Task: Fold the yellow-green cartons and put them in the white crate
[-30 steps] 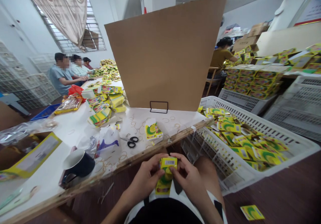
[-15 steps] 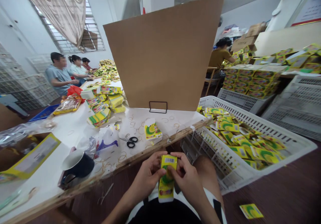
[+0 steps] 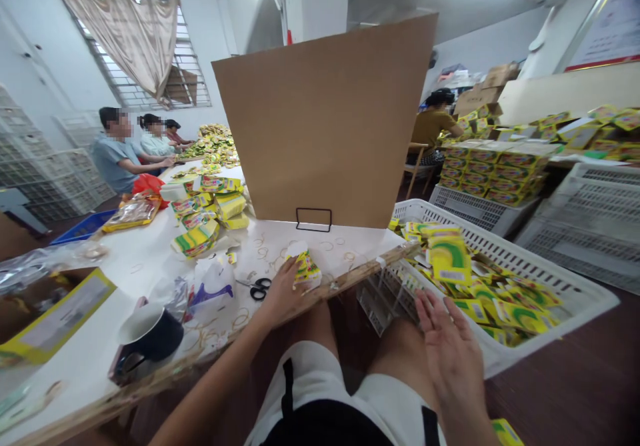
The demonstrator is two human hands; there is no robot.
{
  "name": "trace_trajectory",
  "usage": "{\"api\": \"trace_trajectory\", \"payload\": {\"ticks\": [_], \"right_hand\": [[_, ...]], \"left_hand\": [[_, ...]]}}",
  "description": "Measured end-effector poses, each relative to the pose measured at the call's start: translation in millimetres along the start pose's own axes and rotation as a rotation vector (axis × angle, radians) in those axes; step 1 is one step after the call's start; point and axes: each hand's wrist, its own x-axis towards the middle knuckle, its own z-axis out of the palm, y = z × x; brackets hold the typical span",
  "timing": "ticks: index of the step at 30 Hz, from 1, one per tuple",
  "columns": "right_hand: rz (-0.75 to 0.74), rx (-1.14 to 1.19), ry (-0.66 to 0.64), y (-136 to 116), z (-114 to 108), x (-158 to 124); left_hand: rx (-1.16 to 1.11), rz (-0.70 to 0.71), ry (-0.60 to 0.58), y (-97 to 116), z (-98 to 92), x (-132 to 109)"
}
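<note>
At table edge [image 3: 363, 273], mid-frame: touching yellow-green packets [image 3: 307, 269] with left grip [image 3: 281, 291], closure unclear; with right grip [image 3: 449, 346] wide, near basket [image 3: 590, 293].

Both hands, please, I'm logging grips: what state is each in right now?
Left hand: at the yellow cartons; whether it is gripping them cannot be told.
Right hand: open, holding nothing, beside the white basket.

Two foreground hands [image 3: 450, 346], one mug [image 3: 159, 333], one cardboard panel [image 3: 325, 126], four co-workers [image 3: 113, 156]
</note>
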Motion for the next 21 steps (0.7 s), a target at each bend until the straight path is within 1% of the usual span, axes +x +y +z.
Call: {"api": "trace_trajectory", "payload": {"ticks": [2, 4, 6, 8, 10, 12, 13, 14, 15, 16, 17, 18, 19, 20, 21], "right_hand": [[0.111, -0.013, -0.046, 3, 0, -3], [0.254, -0.076, -0.116, 12, 4, -14], [0.358, -0.126, -0.18, 21, 10, -28], [0.427, -0.159, -0.239, 27, 16, -41], [0.481, -0.187, -0.278, 29, 23, -49], [0.522, -0.2, -0.296, 29, 27, -54], [0.535, -0.201, -0.307, 29, 29, -55], [0.541, -0.199, -0.32, 30, 30, -56], [0.541, -0.197, -0.333, 31, 30, -56], [0.537, -0.193, -0.34, 32, 29, -56], [0.527, -0.194, -0.345, 34, 28, -56], [0.514, -0.203, -0.355, 35, 27, -55], [0.492, -0.225, -0.375, 37, 26, -55], [0.466, -0.255, -0.405, 38, 25, -55], [0.447, -0.283, -0.446, 39, 25, -56]], "left_hand": [[0.058, -0.001, -0.047, -18, -3.5, 12], [0.106, 0.009, -0.088, -31, -5.9, 20], [0.142, 0.031, -0.097, -37, -8.3, 25], [0.166, 0.069, -0.052, -36, -10.8, 27], [0.179, 0.133, 0.054, -28, -11.5, 21], [0.172, 0.237, 0.168, -15, -8.2, 4], [0.16, 0.308, 0.192, -6, -5.0, -7], [0.143, 0.392, 0.189, 2, -0.9, -21], [0.122, 0.487, 0.152, 11, 3.5, -34], [0.096, 0.62, 0.097, 19, 7.9, -47], [0.083, 0.787, 0.03, 27, 12.1, -59], [0.064, 0.862, -0.015, 34, 15.7, -68], [0.02, 0.871, -0.039, 39, 18.7, -75], [-0.046, 0.805, -0.035, 44, 21.2, -80], [-0.141, 0.668, -0.003, 47, 23.3, -83]]}}
